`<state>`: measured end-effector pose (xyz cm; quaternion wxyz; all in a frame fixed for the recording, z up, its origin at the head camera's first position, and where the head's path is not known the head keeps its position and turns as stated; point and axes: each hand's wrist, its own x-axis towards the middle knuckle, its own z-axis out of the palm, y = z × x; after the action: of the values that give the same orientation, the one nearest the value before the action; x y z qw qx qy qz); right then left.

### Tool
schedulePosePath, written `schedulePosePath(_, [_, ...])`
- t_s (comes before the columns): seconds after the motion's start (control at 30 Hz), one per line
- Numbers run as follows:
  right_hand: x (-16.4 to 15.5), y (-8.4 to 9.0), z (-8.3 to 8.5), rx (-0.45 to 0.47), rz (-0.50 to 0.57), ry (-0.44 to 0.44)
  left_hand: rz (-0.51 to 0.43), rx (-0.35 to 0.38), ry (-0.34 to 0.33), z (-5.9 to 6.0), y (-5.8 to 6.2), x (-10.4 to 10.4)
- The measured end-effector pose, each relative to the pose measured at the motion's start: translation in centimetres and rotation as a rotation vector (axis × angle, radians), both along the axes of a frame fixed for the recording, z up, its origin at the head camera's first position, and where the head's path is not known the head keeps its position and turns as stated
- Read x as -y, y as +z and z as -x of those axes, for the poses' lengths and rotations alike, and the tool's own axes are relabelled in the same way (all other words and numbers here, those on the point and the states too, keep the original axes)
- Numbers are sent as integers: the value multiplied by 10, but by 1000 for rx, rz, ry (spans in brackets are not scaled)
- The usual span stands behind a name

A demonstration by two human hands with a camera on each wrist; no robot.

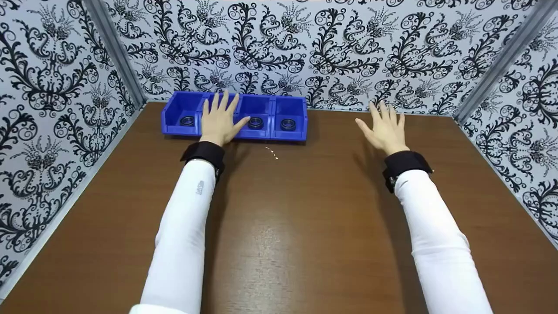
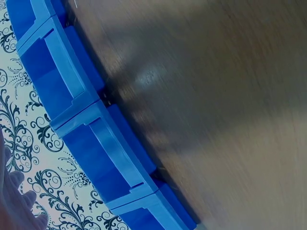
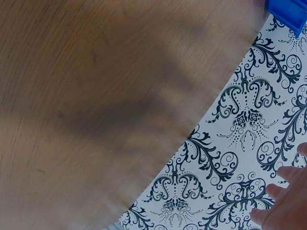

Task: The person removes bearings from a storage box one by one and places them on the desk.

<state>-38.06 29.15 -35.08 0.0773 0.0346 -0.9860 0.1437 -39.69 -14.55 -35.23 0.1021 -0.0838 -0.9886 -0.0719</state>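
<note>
My left hand [image 1: 218, 123], fingers straight and spread, is held over a row of blue bins [image 1: 273, 135] at the back of the table, hiding part of one compartment. Black rings that look like bearings lie in the bins: one ring [image 1: 187, 121] at the left end, another ring [image 1: 256, 123] right of the hand, and a third ring [image 1: 288, 124] at the right end. To the right of the bins, my right hand [image 1: 386, 131] is spread above the wooden table and holds nothing. Fingers [image 3: 288, 187] show at the right wrist view's lower corner.
The brown tabletop [image 1: 296, 209] ends at a patterned back wall [image 1: 279, 48], with patterned side walls and grey metal posts [image 1: 115, 52] in the corners. A few small pale specks [image 1: 272, 152] lie in front of the bins.
</note>
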Motion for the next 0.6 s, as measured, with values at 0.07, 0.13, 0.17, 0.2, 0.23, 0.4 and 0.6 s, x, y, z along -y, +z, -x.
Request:
schedulePosePath(0.07, [0, 0, 0, 5, -1, 1, -2, 5, 1, -1, -1, 1])
schedulePosePath(0.13, [1, 0, 0, 8, -2, 2, 0, 12, 5, -1, -1, 2])
schedulePosePath(0.17, [1, 0, -1, 9, -2, 2, -1, 15, 8, 0, 0, 3])
schedulePosePath(0.2, [1, 0, 0, 10, -3, 2, 2, 17, 11, 0, 0, 3])
schedulePosePath(0.23, [1, 0, 0, 10, -1, 2, 6, 20, 13, 0, 0, 3])
schedulePosePath(0.4, [1, 0, 0, 2, -3, 4, 15, 20, 17, 0, 2, 5])
schedulePosePath(0.6, [1, -1, 2, -1, -8, 13, 16, 27, 16, -1, 2, 7])
